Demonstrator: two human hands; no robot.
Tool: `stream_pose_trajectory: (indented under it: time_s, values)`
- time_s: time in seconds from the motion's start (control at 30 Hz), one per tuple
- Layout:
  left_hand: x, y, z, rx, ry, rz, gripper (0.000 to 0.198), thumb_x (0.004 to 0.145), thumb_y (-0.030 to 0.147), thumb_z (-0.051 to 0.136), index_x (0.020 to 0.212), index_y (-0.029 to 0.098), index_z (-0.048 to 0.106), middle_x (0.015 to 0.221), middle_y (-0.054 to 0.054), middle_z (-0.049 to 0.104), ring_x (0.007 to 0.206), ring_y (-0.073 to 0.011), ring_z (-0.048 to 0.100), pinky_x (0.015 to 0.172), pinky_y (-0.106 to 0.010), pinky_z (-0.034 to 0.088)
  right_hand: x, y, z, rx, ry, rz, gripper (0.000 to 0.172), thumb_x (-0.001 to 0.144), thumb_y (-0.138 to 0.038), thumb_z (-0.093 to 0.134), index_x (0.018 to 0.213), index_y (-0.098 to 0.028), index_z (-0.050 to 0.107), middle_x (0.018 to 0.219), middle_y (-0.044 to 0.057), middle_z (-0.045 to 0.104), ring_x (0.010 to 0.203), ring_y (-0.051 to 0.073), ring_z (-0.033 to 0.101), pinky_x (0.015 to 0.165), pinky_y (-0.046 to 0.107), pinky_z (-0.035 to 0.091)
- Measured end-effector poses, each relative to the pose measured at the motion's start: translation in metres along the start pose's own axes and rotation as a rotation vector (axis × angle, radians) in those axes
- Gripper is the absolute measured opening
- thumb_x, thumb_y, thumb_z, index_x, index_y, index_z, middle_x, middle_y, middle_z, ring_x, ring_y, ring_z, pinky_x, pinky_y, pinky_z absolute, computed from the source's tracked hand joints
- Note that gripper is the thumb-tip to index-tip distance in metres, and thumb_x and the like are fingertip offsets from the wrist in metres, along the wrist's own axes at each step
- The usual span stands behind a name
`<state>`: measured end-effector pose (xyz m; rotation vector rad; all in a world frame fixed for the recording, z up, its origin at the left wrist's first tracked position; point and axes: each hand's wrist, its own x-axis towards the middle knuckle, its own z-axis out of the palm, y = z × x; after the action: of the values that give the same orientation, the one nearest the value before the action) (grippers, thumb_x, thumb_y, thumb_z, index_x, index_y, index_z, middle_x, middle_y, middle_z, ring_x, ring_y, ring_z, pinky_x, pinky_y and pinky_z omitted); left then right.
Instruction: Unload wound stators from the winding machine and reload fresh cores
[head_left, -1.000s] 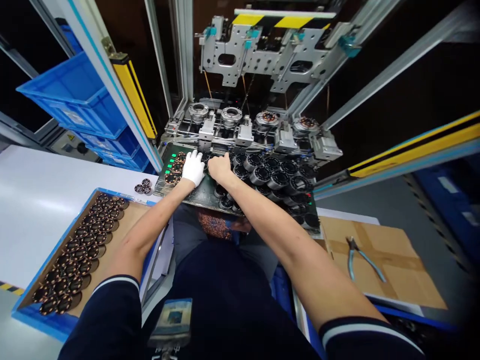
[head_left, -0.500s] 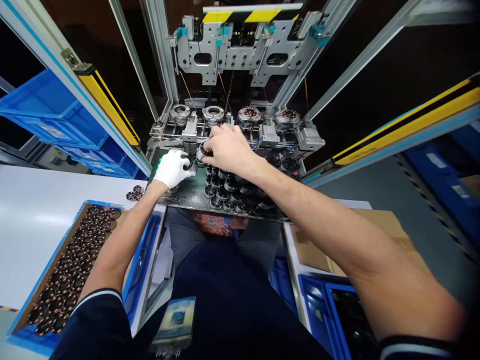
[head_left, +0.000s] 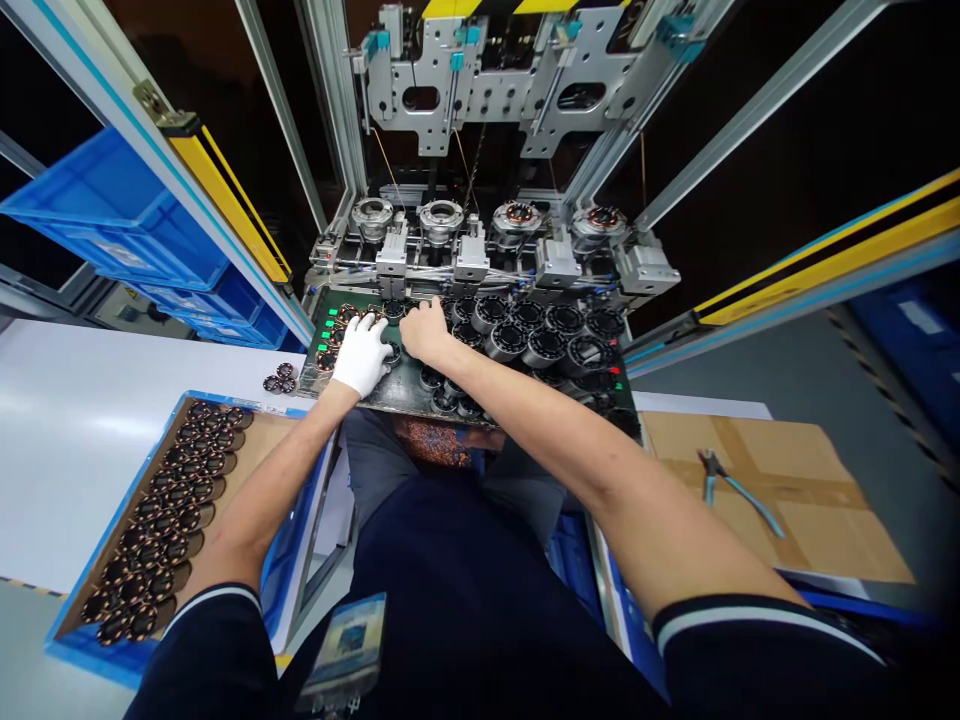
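Note:
My left hand [head_left: 362, 357], in a white glove, is curled at the left part of the green work plate [head_left: 409, 392]. Its fingers close on a small dark ring part [head_left: 391, 354]. Copper-wound rings [head_left: 326, 358] lie beside and partly under the glove. My bare right hand [head_left: 425, 330] is just to the right, its fingers bent together near another dark ring [head_left: 394, 311]; what it holds, if anything, is hidden. Many black ring parts [head_left: 507, 340] with silver rims crowd the plate to the right of my hands.
Behind the plate stands a machine with four round fixtures [head_left: 441, 222]. A blue-edged tray [head_left: 169, 425] of copper-wound rings lies at the left, near three loose rings [head_left: 280, 378]. Pliers [head_left: 739, 490] rest on cardboard [head_left: 814, 460] at the right. Yellow bars [head_left: 232, 205] flank the machine.
My right hand has drawn back from the silver-rimmed part it held and moved lower, closer to my left hand. The view has shifted, showing more rings and the pliers.

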<state>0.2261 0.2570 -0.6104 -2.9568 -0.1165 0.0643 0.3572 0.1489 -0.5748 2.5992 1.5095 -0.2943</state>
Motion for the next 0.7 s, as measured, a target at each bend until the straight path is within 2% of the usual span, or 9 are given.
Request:
stream_pose_trajectory:
  time_s: [0.07, 0.17, 0.23, 0.3, 0.4, 0.5, 0.6, 0.7]
  values:
    - [0.007, -0.001, 0.0, -0.001, 0.022, -0.016, 0.023, 0.098, 0.028, 0.08, 0.118, 0.022, 0.091, 0.174, -0.017, 0.055, 0.164, -0.0469, 0.043, 0.137, -0.067, 0.031, -0.003, 0.0, 0.0, 0.001, 0.012, 0.008, 0.052, 0.099, -0.014, 0.052, 0.143, -0.01, 0.081, 0.147, 0.028, 0.074, 0.143, 0.045, 0.062, 0.131, 0.067, 0.036]
    - [0.019, 0.0, 0.0, -0.035, 0.069, -0.067, 0.028, 0.101, 0.02, 0.071, 0.122, 0.019, 0.089, 0.176, -0.017, 0.053, 0.165, -0.0454, 0.042, 0.139, -0.065, 0.03, -0.015, 0.006, -0.017, 0.012, 0.052, -0.021, 0.046, 0.102, -0.018, 0.056, 0.14, -0.011, 0.082, 0.148, 0.026, 0.074, 0.143, 0.045, 0.063, 0.13, 0.063, 0.038]
    - [0.022, 0.001, -0.001, -0.056, 0.088, -0.1, 0.031, 0.102, 0.017, 0.067, 0.124, 0.017, 0.088, 0.176, -0.018, 0.053, 0.165, -0.0447, 0.043, 0.139, -0.064, 0.031, -0.03, 0.022, -0.038, 0.026, 0.085, -0.062, 0.041, 0.105, -0.029, 0.062, 0.136, -0.017, 0.084, 0.146, 0.02, 0.077, 0.141, 0.042, 0.065, 0.127, 0.059, 0.042]
    - [0.023, 0.002, -0.007, -0.062, 0.112, -0.11, 0.031, 0.101, 0.017, 0.07, 0.126, 0.018, 0.088, 0.174, -0.018, 0.056, 0.163, -0.045, 0.046, 0.137, -0.065, 0.034, -0.046, 0.053, -0.062, 0.066, 0.113, -0.084, 0.04, 0.105, -0.042, 0.066, 0.135, -0.024, 0.086, 0.138, 0.014, 0.081, 0.133, 0.039, 0.07, 0.119, 0.055, 0.05]
    - [0.025, 0.001, -0.029, -0.096, 0.201, -0.108, 0.029, 0.1, 0.026, 0.078, 0.127, 0.021, 0.088, 0.17, -0.019, 0.061, 0.16, -0.0457, 0.05, 0.133, -0.066, 0.04, -0.068, 0.131, -0.093, 0.142, 0.167, 0.018, 0.043, 0.103, -0.053, 0.07, 0.137, -0.031, 0.086, 0.122, 0.009, 0.085, 0.115, 0.035, 0.076, 0.103, 0.05, 0.059]
    - [0.049, 0.004, -0.067, -0.176, 0.33, -0.073, 0.031, 0.103, 0.038, 0.079, 0.131, 0.025, 0.086, 0.167, -0.015, 0.064, 0.159, -0.043, 0.052, 0.132, -0.064, 0.043, -0.074, 0.231, -0.106, 0.125, 0.265, 0.235, 0.047, 0.1, -0.056, 0.073, 0.138, -0.031, 0.085, 0.12, 0.008, 0.085, 0.113, 0.035, 0.076, 0.1, 0.05, 0.06]
    - [0.106, 0.014, -0.107, -0.217, 0.424, 0.019, 0.039, 0.104, 0.045, 0.079, 0.139, 0.028, 0.082, 0.17, -0.012, 0.062, 0.158, -0.0392, 0.054, 0.134, -0.059, 0.041, -0.063, 0.321, -0.099, 0.083, 0.251, 0.372, 0.05, 0.099, -0.05, 0.077, 0.144, -0.027, 0.081, 0.127, 0.01, 0.084, 0.118, 0.034, 0.076, 0.103, 0.047, 0.06]
    - [0.187, 0.034, -0.133, -0.208, 0.445, 0.085, 0.045, 0.102, 0.043, 0.081, 0.144, 0.026, 0.079, 0.173, -0.012, 0.059, 0.16, -0.0389, 0.051, 0.135, -0.056, 0.038, -0.048, 0.373, -0.08, 0.027, 0.111, 0.454, 0.069, 0.095, -0.049, 0.084, 0.158, -0.025, 0.07, 0.141, 0.014, 0.079, 0.123, 0.035, 0.076, 0.103, 0.045, 0.061]
